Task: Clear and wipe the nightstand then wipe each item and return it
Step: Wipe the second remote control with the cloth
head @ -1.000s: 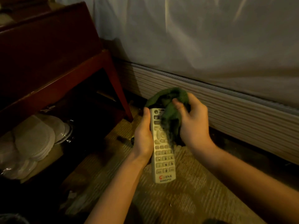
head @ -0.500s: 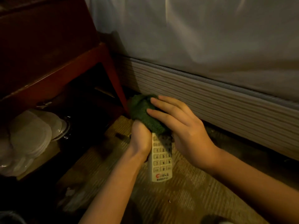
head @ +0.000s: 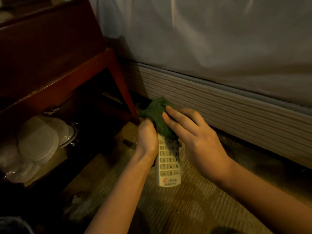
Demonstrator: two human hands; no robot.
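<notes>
Holding the remote (head: 169, 163) upright above the carpet (head: 194, 208), my left hand (head: 146, 141) is curled round its left edge — keypad faces me, logo end nearest. Green cloth (head: 158, 118) covers the remote's far half. Right hand (head: 194, 135) lies on the cloth with fingers (head: 175, 121) straight and pressed together, pushing it against the remote. Nightstand (head: 55, 65) stands far left, its leg (head: 125, 95) just left of the cloth. White discs (head: 39, 143) sit on its lower shelf — dim there. Bed (head: 219, 65) spans the far right.
</notes>
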